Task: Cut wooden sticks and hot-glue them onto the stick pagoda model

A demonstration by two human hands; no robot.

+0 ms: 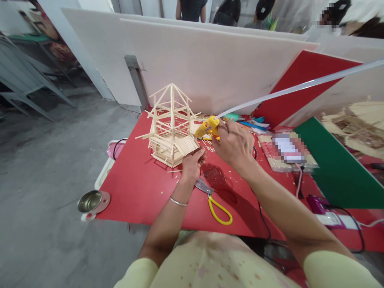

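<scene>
My right hand [235,142] is wrapped round a yellow hot glue gun [208,127], a long clear glue stick [288,90] jutting from its back. The gun's nozzle end points left, over a small panel of wooden sticks [186,145]. That panel is pinched at its near edge by my left hand [194,162]. Just behind it stands a pavilion-like stick model [171,120] with a pointed roof frame. Whether the panel touches the model I cannot tell. Scissors with yellow handles [220,210] lie on the red tabletop [135,192] below my hands.
A metal cup [91,202] in a pink holder hangs at the left table corner. To the right are a phone [288,148] on bundled sticks, a green board [339,164] and a purple plug adapter [319,205]. White panels [210,64] stand behind the table; people are beyond.
</scene>
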